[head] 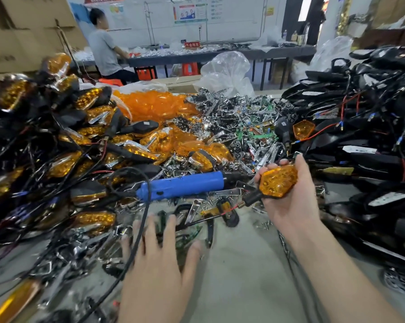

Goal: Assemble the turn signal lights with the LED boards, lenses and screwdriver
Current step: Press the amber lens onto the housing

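Note:
My right hand (292,201) grips an assembled turn signal light (277,181) with an amber lens, its black stem pointing down-left. My left hand (159,259) hovers blurred over the table with fingers spread and holds nothing. A blue electric screwdriver (183,186) lies on the parts between the hands, its black cable (136,241) running down past my left hand. Loose amber lenses (155,106) are heaped at the back centre. Chrome reflectors and green LED boards (241,127) form a pile behind the screwdriver.
Finished amber lights with wires (57,145) are stacked high on the left. Black housings with wires (364,127) are piled on the right. Bare grey tabletop (238,271) lies in front. A seated person (103,47) works at a far bench; cardboard boxes (22,26) stand behind left.

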Demonstrator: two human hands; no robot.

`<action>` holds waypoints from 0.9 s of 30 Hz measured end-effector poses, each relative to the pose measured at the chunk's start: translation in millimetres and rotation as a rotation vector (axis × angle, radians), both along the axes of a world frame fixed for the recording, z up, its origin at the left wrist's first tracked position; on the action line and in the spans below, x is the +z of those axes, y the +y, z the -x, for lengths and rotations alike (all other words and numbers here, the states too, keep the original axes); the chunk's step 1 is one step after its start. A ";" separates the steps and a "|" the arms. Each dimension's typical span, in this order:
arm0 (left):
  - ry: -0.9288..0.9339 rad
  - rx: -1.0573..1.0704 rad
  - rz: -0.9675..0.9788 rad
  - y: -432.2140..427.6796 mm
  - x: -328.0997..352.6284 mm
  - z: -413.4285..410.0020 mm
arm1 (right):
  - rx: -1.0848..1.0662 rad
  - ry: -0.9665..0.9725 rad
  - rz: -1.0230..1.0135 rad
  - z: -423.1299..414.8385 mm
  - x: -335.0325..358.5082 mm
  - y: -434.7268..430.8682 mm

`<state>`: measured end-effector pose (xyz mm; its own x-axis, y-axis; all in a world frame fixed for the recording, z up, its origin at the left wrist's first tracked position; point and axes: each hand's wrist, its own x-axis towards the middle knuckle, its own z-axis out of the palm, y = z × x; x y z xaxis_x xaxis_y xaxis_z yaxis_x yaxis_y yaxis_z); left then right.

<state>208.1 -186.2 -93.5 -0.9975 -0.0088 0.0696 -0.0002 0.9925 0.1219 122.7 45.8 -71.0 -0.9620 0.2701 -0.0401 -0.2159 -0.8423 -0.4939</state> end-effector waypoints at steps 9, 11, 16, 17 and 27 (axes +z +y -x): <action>0.123 -0.307 -0.187 1.7 12.3 24.7 | -0.007 0.009 -0.002 -6.0 -0.1 3.9; 0.136 -0.313 -0.176 -7.6 15.4 23.1 | -0.022 0.003 -0.006 -6.4 0.8 1.7; 0.108 -0.262 -0.044 -50.9 17.6 3.3 | 0.004 -0.007 -0.002 -6.2 4.8 -5.6; 0.087 -0.252 -0.023 -59.2 17.7 -1.8 | 0.012 -0.008 -0.006 -5.9 4.8 -6.9; 0.023 -0.249 -0.170 -67.6 12.3 -2.1 | 0.019 -0.001 -0.015 -7.2 1.4 -5.4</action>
<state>210.2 -253.8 -81.2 -0.9686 0.2223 0.1110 0.2453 0.9272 0.2831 130.0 40.5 -69.6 -0.9668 0.2527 -0.0368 -0.1999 -0.8386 -0.5068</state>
